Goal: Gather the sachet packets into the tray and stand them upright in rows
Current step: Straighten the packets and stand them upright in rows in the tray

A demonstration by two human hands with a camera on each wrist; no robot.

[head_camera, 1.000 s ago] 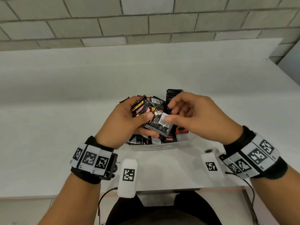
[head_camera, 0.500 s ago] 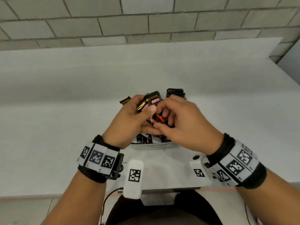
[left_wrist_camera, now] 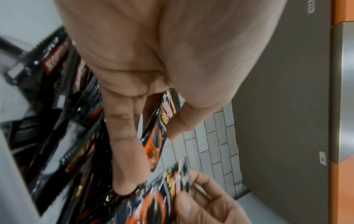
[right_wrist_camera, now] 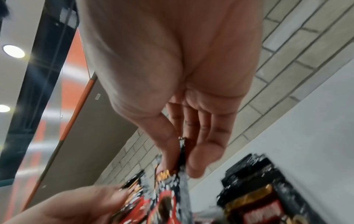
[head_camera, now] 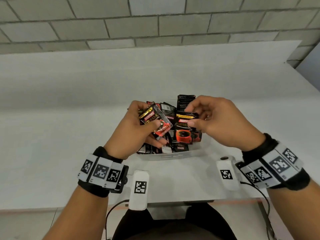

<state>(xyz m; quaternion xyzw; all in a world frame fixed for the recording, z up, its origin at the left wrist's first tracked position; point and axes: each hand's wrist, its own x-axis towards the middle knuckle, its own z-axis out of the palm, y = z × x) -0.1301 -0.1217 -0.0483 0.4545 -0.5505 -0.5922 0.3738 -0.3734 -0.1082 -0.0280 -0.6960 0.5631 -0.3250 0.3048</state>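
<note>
A clear plastic tray (head_camera: pixel 173 155) on the white table holds a loose heap of black-and-red coffee sachets (head_camera: pixel 166 148). A few sachets (head_camera: pixel 186 101) stand upright at its far side. My left hand (head_camera: pixel 158 134) grips a tilted sachet (head_camera: pixel 154 118) between thumb and fingers above the tray's left part. In the left wrist view that sachet (left_wrist_camera: pixel 159 130) sits edge-on between thumb and fingers. My right hand (head_camera: pixel 190 116) pinches another sachet (head_camera: pixel 184 134) by its top edge, with the red cup print facing me. The right wrist view shows that sachet (right_wrist_camera: pixel 182 151) clamped between thumb and fingers.
The white table (head_camera: pixel 69 118) runs back to a grey brick wall (head_camera: pixel 155 28). Its front edge lies just below my wrists. Two white marker blocks (head_camera: pixel 140 186) (head_camera: pixel 226 174) sit between the tray and that edge. A black cable (head_camera: pixel 259 193) trails off at the right.
Half a second ago both hands were pressed together over the tray. They have moved apart, and the right hand now holds its own sachet upright beside the left hand's sachet.
</note>
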